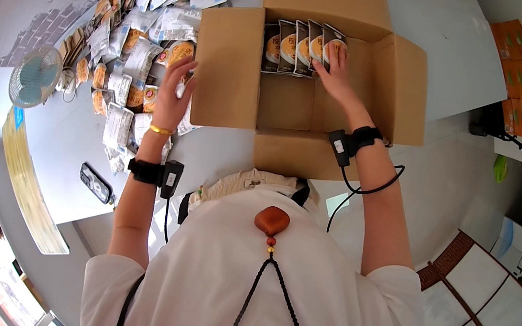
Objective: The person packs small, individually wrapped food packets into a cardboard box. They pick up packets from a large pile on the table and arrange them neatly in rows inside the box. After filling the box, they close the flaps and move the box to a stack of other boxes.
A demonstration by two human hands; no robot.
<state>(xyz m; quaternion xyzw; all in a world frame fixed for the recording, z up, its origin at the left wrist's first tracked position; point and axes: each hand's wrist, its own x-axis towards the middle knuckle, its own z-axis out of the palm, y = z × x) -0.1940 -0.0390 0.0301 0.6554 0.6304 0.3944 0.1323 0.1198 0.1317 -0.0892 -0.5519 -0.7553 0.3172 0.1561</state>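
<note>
An open cardboard box (288, 108) stands on the table in front of me. Along its far side, a row of dark food packets (288, 49) with round food pictures leans overlapped, faces up. My right hand (336, 77) reaches into the box and lies on the rightmost packet (334, 36), fingers and thumb spread over its face. Left of the box, beside its left flap (229, 66), my left hand (175, 95) is over the edge of a heap of silver and dark packets (143, 58). Its fingers are apart and slightly bent, with packets partly hidden beneath them.
A phone (97, 183) lies near the table's left edge, and a small fan (36, 78) stands beyond it. Orange boxes (517, 79) are stacked at the far right. The box flaps stick out on all sides. Cables run from the bands on both my wrists.
</note>
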